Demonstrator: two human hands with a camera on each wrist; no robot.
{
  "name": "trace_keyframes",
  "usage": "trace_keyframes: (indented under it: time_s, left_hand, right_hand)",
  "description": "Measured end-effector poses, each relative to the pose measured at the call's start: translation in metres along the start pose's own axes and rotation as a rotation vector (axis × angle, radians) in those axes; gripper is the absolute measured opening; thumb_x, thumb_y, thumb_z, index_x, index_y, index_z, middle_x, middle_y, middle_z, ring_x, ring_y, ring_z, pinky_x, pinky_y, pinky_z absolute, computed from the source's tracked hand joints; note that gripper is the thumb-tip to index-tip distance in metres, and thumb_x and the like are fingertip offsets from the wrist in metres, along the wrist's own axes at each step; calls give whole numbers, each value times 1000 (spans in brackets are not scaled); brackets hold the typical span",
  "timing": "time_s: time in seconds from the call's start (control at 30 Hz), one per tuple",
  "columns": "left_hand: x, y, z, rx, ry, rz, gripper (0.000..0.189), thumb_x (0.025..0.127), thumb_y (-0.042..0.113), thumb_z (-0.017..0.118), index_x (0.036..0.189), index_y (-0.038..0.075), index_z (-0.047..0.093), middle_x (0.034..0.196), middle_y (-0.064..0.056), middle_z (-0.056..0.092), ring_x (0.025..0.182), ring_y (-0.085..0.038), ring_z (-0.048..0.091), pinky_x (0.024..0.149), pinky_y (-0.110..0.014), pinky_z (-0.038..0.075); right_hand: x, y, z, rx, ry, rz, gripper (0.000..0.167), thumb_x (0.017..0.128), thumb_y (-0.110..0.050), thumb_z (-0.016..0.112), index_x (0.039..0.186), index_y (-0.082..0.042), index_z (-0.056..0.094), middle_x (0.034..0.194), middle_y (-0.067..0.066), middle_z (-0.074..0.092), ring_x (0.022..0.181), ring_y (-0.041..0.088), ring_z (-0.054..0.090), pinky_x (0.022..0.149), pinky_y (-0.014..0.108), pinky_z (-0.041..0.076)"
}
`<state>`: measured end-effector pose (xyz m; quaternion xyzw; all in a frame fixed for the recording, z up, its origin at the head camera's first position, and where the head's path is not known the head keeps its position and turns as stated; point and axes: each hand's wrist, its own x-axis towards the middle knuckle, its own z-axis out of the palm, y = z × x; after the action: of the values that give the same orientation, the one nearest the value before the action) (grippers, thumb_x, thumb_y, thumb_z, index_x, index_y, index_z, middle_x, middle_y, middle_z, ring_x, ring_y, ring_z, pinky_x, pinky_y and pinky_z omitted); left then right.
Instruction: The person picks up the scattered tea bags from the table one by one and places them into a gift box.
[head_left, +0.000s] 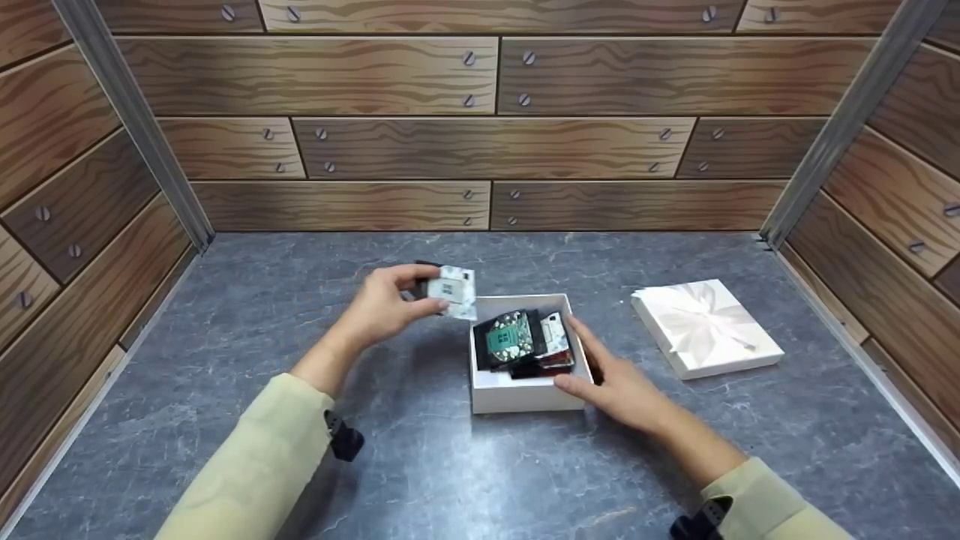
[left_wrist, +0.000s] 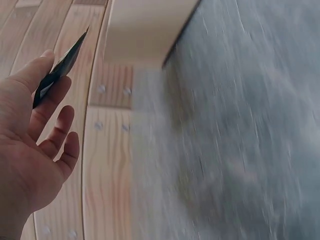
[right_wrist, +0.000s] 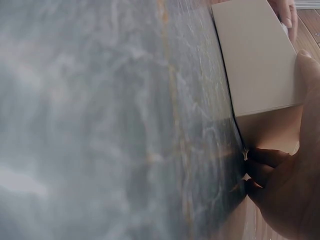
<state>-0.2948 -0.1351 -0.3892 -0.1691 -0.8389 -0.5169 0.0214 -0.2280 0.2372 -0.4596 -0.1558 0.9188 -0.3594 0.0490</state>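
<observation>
My left hand (head_left: 382, 304) pinches a flat, pale patterned sachet (head_left: 457, 291) between thumb and fingers, above the table and just left of an open white box (head_left: 525, 400). A dark edge shows behind this sachet; whether it is a second one I cannot tell. In the left wrist view the sachet (left_wrist: 62, 65) appears edge-on. Inside the box lie several sachets, among them a black and green one (head_left: 508, 339) on top and a pale one (head_left: 555, 335). At the box's right side my right hand (head_left: 622, 390) holds it, thumb at the near rim and fingers along the wall.
To the right of the box lies a white lid (head_left: 701, 326) with a pale ribbon bow. The grey marbled tabletop (head_left: 405, 465) is bounded by wood-patterned walls (head_left: 390, 146) at the back and both sides.
</observation>
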Motion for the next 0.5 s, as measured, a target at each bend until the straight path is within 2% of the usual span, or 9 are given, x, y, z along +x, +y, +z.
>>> trace_keyframes:
  time_s: [0.23,0.37,0.5]
  left_hand:
    - [7,20,30,-21,-83,-21,56,88,17,88,140,9,69,110,-7,76,92,-24,71,74,-33,61]
    - [11,24,50,-17,-122,-6,57,89,19,88,141,9,67,116,-9,75,94,-23,70,75,-32,61]
    - [14,26,67,16,-143,29,57,90,23,87,142,8,67,119,-9,75,98,-23,71,83,-33,61]
  right_hand:
    - [1,-1,-1,-7,5,-21,93,99,-59,67,171,-39,11,159,29,44,130,59,54,107,76,39]
    - [2,0,-1,-4,6,-21,93,99,-58,68,171,-39,12,160,28,43,133,58,52,109,75,38]
    - [2,1,-1,3,8,-21,93,98,-59,68,171,-40,13,161,25,44,135,56,51,111,74,37]
